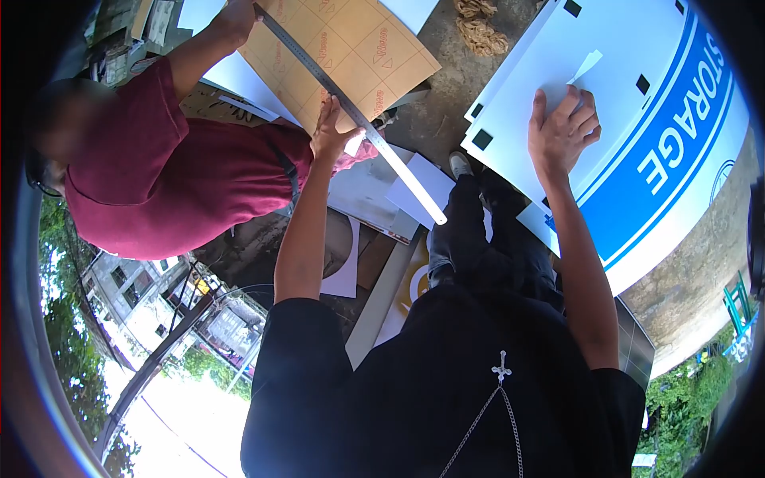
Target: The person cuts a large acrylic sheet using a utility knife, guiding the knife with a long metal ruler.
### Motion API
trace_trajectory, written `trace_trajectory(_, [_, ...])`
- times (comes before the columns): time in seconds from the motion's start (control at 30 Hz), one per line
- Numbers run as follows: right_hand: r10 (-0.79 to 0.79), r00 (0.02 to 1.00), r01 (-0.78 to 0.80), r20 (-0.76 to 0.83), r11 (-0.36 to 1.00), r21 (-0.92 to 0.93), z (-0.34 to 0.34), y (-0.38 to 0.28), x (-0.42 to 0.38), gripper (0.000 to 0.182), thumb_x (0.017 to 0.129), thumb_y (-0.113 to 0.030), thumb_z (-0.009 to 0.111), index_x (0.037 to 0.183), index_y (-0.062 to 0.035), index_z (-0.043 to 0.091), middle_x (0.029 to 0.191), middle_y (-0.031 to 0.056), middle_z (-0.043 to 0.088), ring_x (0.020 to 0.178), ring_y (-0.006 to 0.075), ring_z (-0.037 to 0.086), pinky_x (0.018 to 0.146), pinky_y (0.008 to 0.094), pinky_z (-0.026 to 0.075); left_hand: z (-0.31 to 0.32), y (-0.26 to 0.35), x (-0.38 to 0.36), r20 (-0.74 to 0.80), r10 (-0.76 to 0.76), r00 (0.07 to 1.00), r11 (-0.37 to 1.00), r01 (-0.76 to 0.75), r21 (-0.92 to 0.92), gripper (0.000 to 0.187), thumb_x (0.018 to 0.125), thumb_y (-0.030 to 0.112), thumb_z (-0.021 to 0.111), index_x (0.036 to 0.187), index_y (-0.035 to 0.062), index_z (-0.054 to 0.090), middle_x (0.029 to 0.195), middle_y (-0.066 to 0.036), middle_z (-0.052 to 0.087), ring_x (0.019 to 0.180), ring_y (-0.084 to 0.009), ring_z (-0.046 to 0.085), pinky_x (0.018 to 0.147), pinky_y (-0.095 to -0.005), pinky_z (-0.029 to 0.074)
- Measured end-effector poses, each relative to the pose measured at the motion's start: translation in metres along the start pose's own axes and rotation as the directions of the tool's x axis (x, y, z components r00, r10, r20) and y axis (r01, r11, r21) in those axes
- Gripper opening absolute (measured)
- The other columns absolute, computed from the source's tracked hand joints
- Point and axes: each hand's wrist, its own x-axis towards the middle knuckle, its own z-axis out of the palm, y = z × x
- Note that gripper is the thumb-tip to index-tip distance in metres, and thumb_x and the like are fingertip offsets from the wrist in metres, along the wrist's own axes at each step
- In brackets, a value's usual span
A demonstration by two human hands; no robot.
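My left hand (328, 135) is at the edge of a brown-papered board (358, 56), fingers and thumb along a long metal ruler (398, 166). Something small and white (355, 143) shows by its thumb. The ruler lies aslant over the board, its near end sticking out past the edge. My right hand (564, 131) rests palm down on a white sign panel (510, 103), with fingers bent and apart. A thin white strip (587, 67) touches or lies just beyond its fingertips. Blue and white "STORAGE" lettering (684, 131) runs along the panel.
A co-worker in a maroon shirt (183, 175) stands at the left, one hand (233, 22) at the ruler's far end. White sheets (422, 187) and boards lie low between the work surfaces. Crumpled brown paper (482, 36) is on the ground.
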Motion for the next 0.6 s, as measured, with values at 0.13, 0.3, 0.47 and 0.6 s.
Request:
trace_trajectory(0.13, [-0.001, 1.0, 0.001, 0.0, 1.0, -0.009, 0.0017, 0.0009, -0.0001, 0.053, 0.095, -0.046, 0.058, 0.126, -0.0075, 0.04, 0.129, 0.0162, 0.036, 0.121, 0.0322, 0.036, 0.095, 0.0557, 0.033, -0.002, 0.0024, -0.0007, 0.021, -0.021, 1.0, 1.0, 0.021, -0.007, 0.107, 0.065, 0.044, 0.087, 0.153, 0.0097, 0.035, 0.16, -0.008, 0.03, 0.146, -0.0273, 0.031, 0.115, -0.0365, 0.037])
trace_trajectory(0.3, [-0.008, 1.0, 0.008, -0.006, 1.0, -0.007, 0.0019, 0.0013, 0.0001, 0.053, 0.095, -0.046, 0.058, 0.126, -0.0075, 0.04, 0.129, 0.0162, 0.036, 0.121, 0.0319, 0.036, 0.095, 0.0558, 0.033, -0.0009, 0.0006, 0.0, 0.036, -0.038, 0.999, 0.999, 0.038, 0.001, 0.109, 0.065, 0.045, 0.087, 0.154, 0.0107, 0.033, 0.161, -0.007, 0.028, 0.148, -0.0251, 0.028, 0.115, -0.0359, 0.036])
trace_trajectory(0.47, [0.003, 1.0, -0.003, -0.008, 1.0, -0.003, 0.0006, -0.0004, -0.0001, 0.052, 0.095, -0.046, 0.058, 0.126, -0.0076, 0.042, 0.129, 0.0161, 0.037, 0.122, 0.0317, 0.036, 0.096, 0.0555, 0.033, -0.0034, 0.002, -0.0009, 0.051, -0.048, 0.998, 0.999, 0.048, 0.016, 0.11, 0.067, 0.048, 0.085, 0.155, 0.0124, 0.029, 0.162, -0.006, 0.027, 0.148, -0.0219, 0.027, 0.115, -0.0348, 0.036])
trace_trajectory(0.6, [0.001, 1.0, -0.001, -0.018, 1.0, 0.0, 0.0021, 0.0002, -0.0002, 0.052, 0.094, -0.046, 0.058, 0.126, -0.0078, 0.042, 0.129, 0.016, 0.037, 0.122, 0.0317, 0.036, 0.096, 0.0553, 0.033, -0.0058, 0.0049, -0.0006, 0.068, -0.062, 0.996, 0.998, 0.06, 0.029, 0.11, 0.069, 0.049, 0.084, 0.156, 0.0127, 0.027, 0.162, -0.006, 0.027, 0.148, -0.0207, 0.028, 0.115, -0.0343, 0.036])
